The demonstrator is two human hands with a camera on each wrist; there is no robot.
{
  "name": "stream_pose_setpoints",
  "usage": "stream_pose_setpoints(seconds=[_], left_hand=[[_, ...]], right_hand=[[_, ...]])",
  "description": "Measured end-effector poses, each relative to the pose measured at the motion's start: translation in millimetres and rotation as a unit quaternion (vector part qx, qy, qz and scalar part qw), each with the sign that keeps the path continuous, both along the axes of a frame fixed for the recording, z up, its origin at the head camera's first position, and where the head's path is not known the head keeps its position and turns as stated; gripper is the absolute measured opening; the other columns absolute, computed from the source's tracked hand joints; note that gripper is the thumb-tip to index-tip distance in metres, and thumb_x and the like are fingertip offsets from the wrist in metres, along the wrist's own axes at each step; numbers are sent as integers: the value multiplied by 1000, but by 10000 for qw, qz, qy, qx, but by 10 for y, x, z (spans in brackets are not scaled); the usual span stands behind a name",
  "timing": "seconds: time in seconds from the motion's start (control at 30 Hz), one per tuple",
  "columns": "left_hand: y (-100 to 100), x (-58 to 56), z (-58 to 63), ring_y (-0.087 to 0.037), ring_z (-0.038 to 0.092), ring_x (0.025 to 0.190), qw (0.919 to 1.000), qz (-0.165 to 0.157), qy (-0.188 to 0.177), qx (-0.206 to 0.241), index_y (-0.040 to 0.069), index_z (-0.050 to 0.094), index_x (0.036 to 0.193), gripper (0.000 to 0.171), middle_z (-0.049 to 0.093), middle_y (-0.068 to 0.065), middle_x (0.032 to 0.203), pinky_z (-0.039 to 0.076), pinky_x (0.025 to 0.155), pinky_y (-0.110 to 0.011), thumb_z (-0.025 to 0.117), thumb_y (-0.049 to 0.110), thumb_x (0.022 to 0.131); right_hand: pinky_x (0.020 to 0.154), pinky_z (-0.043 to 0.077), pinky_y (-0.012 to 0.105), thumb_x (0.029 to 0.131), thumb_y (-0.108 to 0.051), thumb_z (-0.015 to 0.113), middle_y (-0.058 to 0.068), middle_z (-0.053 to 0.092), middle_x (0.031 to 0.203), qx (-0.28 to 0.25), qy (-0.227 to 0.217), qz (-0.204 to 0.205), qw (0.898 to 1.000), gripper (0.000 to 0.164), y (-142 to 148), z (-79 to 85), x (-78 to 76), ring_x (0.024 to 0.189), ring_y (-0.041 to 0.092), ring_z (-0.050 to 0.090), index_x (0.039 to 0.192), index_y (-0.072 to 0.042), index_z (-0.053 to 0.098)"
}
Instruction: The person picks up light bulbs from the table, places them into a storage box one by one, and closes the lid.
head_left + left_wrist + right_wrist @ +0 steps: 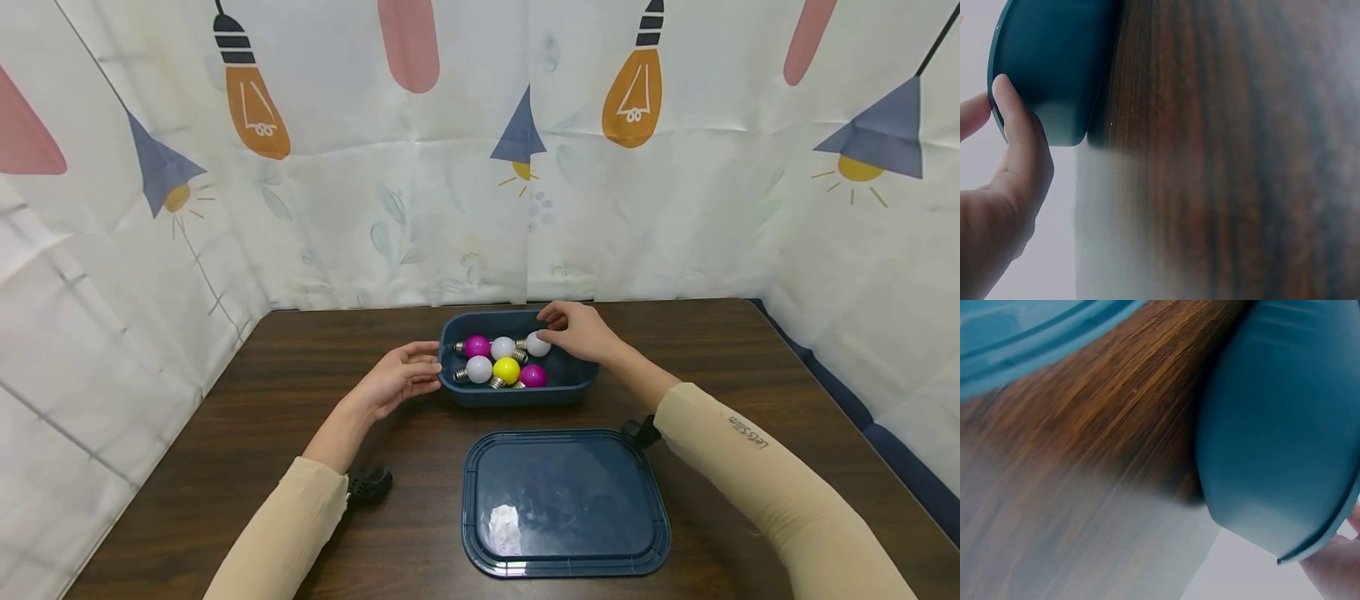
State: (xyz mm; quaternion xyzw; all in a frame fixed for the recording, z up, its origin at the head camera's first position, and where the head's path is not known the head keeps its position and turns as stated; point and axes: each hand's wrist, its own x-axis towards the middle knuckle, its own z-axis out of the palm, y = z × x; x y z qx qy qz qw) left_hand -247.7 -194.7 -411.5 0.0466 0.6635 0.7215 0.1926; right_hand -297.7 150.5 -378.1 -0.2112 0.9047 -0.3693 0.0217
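Several light bulbs lie in a dark blue rectangular bin (513, 398): purple bulbs (477, 346), white bulbs (478, 369) and a yellow bulb (506, 371). My left hand (397, 377) rests its fingertips against the bin's left end. In the left wrist view, a finger (1016, 119) touches the outer wall just below the rim. Over the bin's right end is my right hand (581, 332), its thumb tip at a white bulb (537, 344) and the other fingers apart from the thumb. The right wrist view catches only part of that hand, behind the bin wall (1279, 431).
A matching dark blue lid (566, 504) lies flat on the brown wooden table (375, 533), nearer than the bin. Behind the table hangs a white curtain (322, 225) printed with lamps and bulbs. Each wrist carries a black device (369, 484).
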Motion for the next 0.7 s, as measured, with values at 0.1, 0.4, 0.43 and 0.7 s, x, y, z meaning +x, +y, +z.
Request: stream_pose_setpoints(seconds=[0.1, 0.4, 0.43, 0.7], left_hand=[[7, 14, 7, -16, 71, 91, 10000, 2, 11, -71, -2, 32, 156, 58, 57, -27, 128, 59, 88, -31, 59, 4, 104], [-3, 55, 24, -21, 68, 93, 9982, -5, 162, -571, -3, 37, 153, 55, 62, -18, 118, 60, 89, -36, 61, 10, 105], [-6, 60, 29, -22, 67, 92, 9978, -4, 184, -632, -3, 38, 153, 55, 63, -17, 117, 60, 89, -37, 61, 11, 104], [-9, 126, 86, -25, 63, 92, 9946, -32, 234, -1013, -5, 42, 149, 52, 60, -16, 115, 61, 84, -39, 61, 14, 105]], right_hand=[[96, 53, 49, 99, -20, 72, 17, 67, 125, -178, 101, 65, 9998, 36, 57, 6, 24, 114, 31, 63, 128, 1, 66], [95, 55, 48, 100, -22, 70, 12, 67, 126, -441, 108, -9, 9990, 35, 266, 103, 157, 116, 28, 62, 130, -2, 65], [96, 54, 48, 101, -22, 70, 13, 67, 127, -447, 118, -16, 9989, 35, 286, 110, 170, 116, 28, 61, 130, -2, 65], [99, 52, 50, 102, -22, 68, 18, 65, 127, -573, 234, -98, 9980, 32, 478, 123, 279, 117, 30, 60, 128, -6, 65]])
